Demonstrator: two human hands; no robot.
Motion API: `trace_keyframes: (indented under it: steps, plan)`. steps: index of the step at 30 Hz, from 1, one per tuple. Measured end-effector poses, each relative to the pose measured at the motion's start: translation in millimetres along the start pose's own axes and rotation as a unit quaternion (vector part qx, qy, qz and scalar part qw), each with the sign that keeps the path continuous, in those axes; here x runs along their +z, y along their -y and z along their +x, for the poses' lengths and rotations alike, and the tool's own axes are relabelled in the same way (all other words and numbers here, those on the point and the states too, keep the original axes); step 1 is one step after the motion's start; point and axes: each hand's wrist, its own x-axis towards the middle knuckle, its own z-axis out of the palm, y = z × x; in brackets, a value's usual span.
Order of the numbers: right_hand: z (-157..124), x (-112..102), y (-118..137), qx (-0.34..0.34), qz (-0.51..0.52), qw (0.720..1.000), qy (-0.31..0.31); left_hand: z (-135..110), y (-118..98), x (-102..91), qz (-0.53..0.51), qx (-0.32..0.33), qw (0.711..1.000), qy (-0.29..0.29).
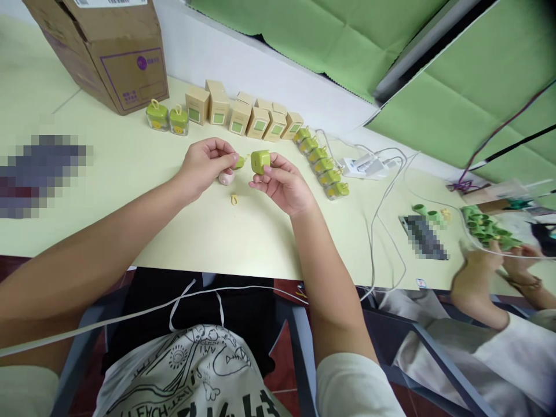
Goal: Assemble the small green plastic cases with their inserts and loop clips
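My right hand holds a small green cube-shaped case above the pale table. My left hand pinches a small green piece just left of the cube, the two nearly touching. Under my left hand lies a small pink object. A little yellow ring rests on the table below both hands.
A row of tan boxes and two clear-bottomed green cases stand at the back, near a cardboard carton. Several green cases line up to the right, beside white cables. Another person's hands work over green parts at far right.
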Motion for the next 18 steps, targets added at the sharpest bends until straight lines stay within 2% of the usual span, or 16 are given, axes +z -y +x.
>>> trace_keyframes:
  steps: [5, 8, 10, 12, 14, 16, 18]
  plan:
    - [2, -8, 3, 0.007, -0.012, 0.999, -0.033, -3, 2, 0.6, 0.021, -0.005, 0.999, 0.030]
    - [6, -16, 1, -0.017, -0.053, 0.995, -0.086, -1, 3, -0.8, 0.031, 0.010, 0.999, 0.030]
    - [10, -22, -5, -0.043, -0.116, 0.984, -0.126, 2, 5, -2.1, 0.038, 0.028, 0.999, 0.026]
    - [14, -25, -13, -0.081, -0.221, 0.958, -0.161, 4, 8, -3.1, 0.045, 0.046, 0.998, 0.026]
    - [17, -26, -21, -0.121, -0.352, 0.912, -0.173, 6, 12, -3.9, 0.049, 0.061, 0.996, 0.034]
    - [18, -25, -27, -0.144, -0.461, 0.862, -0.153, 7, 17, -4.5, 0.054, 0.077, 0.994, 0.048]
    - [16, -20, -28, -0.138, -0.529, 0.830, -0.115, 7, 22, -5.1, 0.062, 0.098, 0.991, 0.063]
